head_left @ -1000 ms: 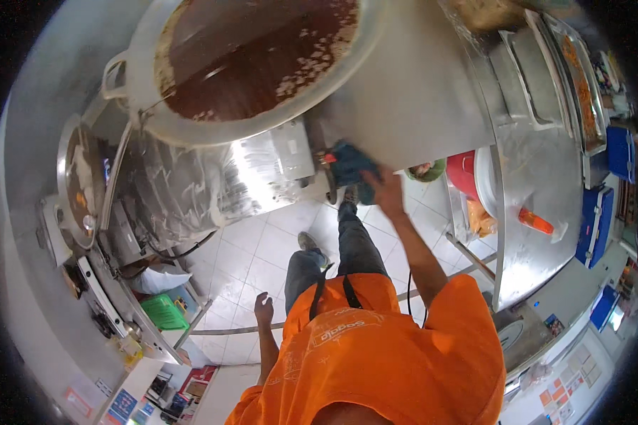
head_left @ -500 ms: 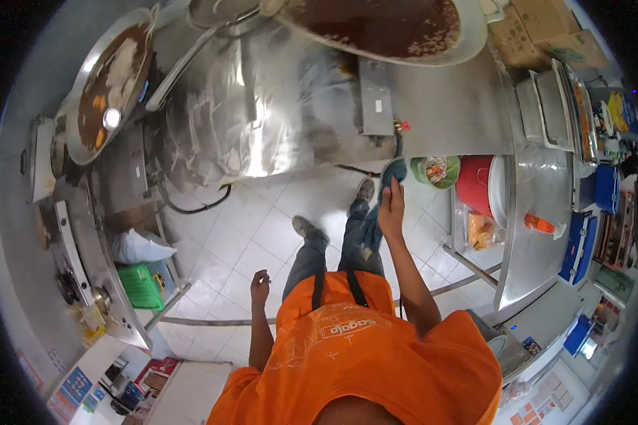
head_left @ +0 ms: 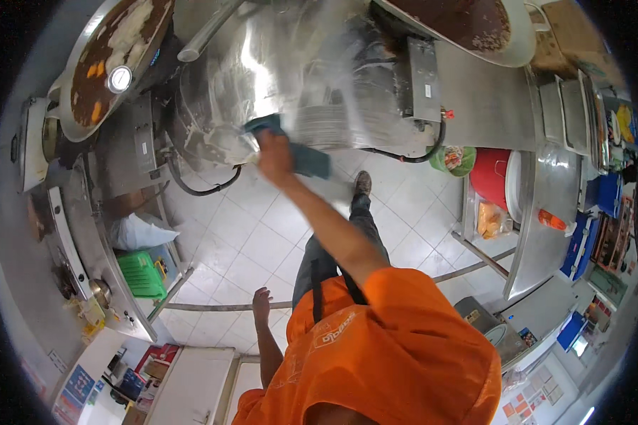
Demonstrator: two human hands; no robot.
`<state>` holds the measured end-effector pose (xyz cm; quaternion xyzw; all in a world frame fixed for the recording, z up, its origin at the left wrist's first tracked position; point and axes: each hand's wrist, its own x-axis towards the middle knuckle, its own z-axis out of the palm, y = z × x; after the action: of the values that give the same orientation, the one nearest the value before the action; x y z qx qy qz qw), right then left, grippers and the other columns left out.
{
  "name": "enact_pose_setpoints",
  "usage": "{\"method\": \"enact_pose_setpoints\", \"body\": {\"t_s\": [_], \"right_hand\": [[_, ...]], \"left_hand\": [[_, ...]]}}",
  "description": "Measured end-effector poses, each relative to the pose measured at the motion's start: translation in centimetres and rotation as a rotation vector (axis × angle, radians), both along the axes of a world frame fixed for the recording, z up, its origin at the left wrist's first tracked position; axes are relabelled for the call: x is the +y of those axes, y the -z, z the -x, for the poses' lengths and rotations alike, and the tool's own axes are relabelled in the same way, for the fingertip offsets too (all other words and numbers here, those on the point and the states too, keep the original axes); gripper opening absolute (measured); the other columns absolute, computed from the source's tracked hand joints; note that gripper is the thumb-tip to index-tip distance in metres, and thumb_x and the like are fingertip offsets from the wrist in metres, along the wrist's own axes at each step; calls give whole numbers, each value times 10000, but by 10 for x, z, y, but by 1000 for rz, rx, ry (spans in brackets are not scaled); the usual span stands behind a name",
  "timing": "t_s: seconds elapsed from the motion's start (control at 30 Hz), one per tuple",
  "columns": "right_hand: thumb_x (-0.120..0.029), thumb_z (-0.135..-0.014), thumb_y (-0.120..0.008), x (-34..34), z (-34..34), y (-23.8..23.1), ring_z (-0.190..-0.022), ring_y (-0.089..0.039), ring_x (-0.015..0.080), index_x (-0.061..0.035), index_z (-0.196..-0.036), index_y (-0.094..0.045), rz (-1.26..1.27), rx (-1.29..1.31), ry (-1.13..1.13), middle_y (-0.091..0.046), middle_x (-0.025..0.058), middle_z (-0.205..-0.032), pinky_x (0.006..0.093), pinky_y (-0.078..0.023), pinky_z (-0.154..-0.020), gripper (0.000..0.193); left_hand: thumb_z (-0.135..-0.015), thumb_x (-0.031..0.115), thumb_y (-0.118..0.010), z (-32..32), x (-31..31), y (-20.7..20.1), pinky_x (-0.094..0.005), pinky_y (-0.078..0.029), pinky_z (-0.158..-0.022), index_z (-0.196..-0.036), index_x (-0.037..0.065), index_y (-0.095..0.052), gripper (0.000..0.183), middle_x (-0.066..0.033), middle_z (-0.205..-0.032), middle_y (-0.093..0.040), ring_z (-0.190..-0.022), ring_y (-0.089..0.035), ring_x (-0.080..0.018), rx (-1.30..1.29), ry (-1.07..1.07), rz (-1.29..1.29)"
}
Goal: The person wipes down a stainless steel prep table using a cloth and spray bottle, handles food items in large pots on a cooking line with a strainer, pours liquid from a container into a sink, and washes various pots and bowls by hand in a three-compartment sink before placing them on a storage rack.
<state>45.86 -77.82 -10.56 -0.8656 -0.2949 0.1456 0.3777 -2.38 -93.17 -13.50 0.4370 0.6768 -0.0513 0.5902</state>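
Note:
My right hand [head_left: 275, 157] is closed on a dark green cloth [head_left: 310, 161], pressing it to the near edge of the steel worktop [head_left: 333, 85]. One end of the cloth hangs past that edge; another part bunches ahead of my fingers. Wet streaks and whitish smears [head_left: 223, 144] mark the metal around it. My left hand [head_left: 261, 301] hangs low over the floor at my side, fingers loosely bent and slightly apart, with nothing in it.
Large pans of brown sauce stand at the far left [head_left: 85, 81] and far right [head_left: 475, 25]; a round dial gauge [head_left: 119, 79] shows at the left one. Black hoses [head_left: 198, 190] hang below the worktop. A red bucket [head_left: 489, 173] and green bowl [head_left: 463, 161] sit at right.
My right hand has swept the cloth from the right, beyond the worktop's edge, leftward onto the wet metal. My body has turned and leaned toward the worktop. The left hand still hangs low.

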Motion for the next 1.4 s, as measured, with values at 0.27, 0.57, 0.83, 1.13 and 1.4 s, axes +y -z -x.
{"method": "enact_pose_setpoints", "body": {"t_s": [0.27, 0.57, 0.83, 1.13, 1.4], "right_hand": [[-66, -774, -565, -12, -2, 27, -943, -538, 324, -78, -1050, -613, -44, -156, -32, -566, 148, -995, 481, -421, -717, 281], [-335, -947, -419, -126, -233, 21, -1304, -260, 522, -16, -1180, -594, 251, -705, 334, -321, 326, -1402, 597, -168, -1082, 432], [-142, -796, -543, 71, -50, 2, -1361, -258, 376, -99, -1301, -530, 66, -391, -644, -382, 142, -1437, 488, -217, -1113, 506], [-314, -930, -449, -112, -256, 36, -1330, -242, 483, -58, -1363, -436, 384, -598, 398, -294, 292, -1437, 599, -171, -1075, 503], [-196, -814, -502, 120, -233, 48, -1252, -412, 396, 6, -1223, -542, 61, -330, -239, -492, 237, -1302, 494, -261, -1096, 458]], "left_hand": [[-912, 127, -485, -6, 4, -14, -252, -452, -558, -1181, 57, -535, 283, -94, -1091, -631, -845, -649, -194, -85, -117, 24], [-884, 175, -509, -6, -17, 14, -282, -469, -583, -1179, 97, -554, 309, -64, -1007, -649, -845, -638, -170, -18, 144, -6], [-902, 186, -467, -69, 13, -10, -317, -478, -655, -1203, 113, -542, 318, -61, -1044, -646, -898, -626, -169, 113, -38, 132], [-956, 293, -466, -179, 55, -45, -337, -475, -753, -1233, 88, -513, 347, -96, -1154, -608, -980, -603, -209, -13, -134, 40], [-929, 256, -472, -210, 33, -38, -323, -480, -715, -1196, 83, -546, 327, -65, -1080, -638, -912, -627, -186, 34, -55, 98]]}}
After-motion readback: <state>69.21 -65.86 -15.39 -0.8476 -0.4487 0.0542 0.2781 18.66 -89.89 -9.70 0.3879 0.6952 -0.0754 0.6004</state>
